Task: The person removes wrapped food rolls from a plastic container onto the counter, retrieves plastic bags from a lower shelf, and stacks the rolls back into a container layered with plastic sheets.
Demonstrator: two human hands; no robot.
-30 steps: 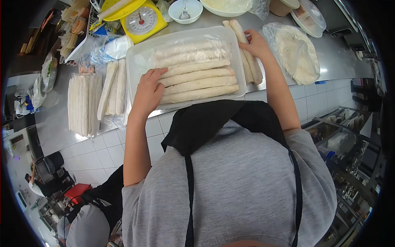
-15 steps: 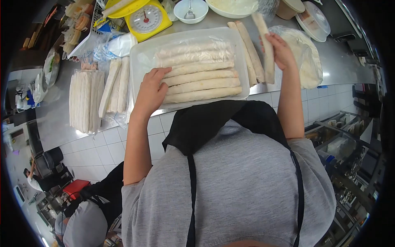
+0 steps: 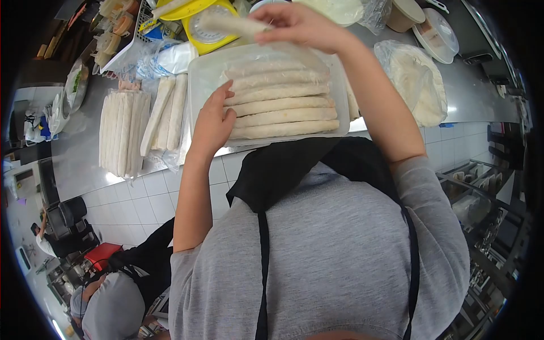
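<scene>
My right hand (image 3: 303,28) is closed on one end of a long pale spring roll (image 3: 229,25), blurred by motion, in front of the yellow kitchen scale (image 3: 211,41). Below it, a translucent plastic tub (image 3: 195,68) holds several similar rolls (image 3: 283,105) lying side by side, the far ones under clear plastic film. My left hand (image 3: 213,122) rests open at the tub's left side, its fingertips by the rolls' left ends. On the yellow scale pan (image 3: 184,8) lies another roll.
Bagged rolls (image 3: 120,133) and a few loose rolls (image 3: 164,113) lie left of the tub. To the right sits a plastic-covered stack of pale wrappers (image 3: 416,85). Bowls and lidded containers (image 3: 436,35) line the back. Another person (image 3: 113,306) is at lower left.
My right hand has carried the roll from the tub's right side up and left to the front of the scale. My left hand stays at the tub's left side.
</scene>
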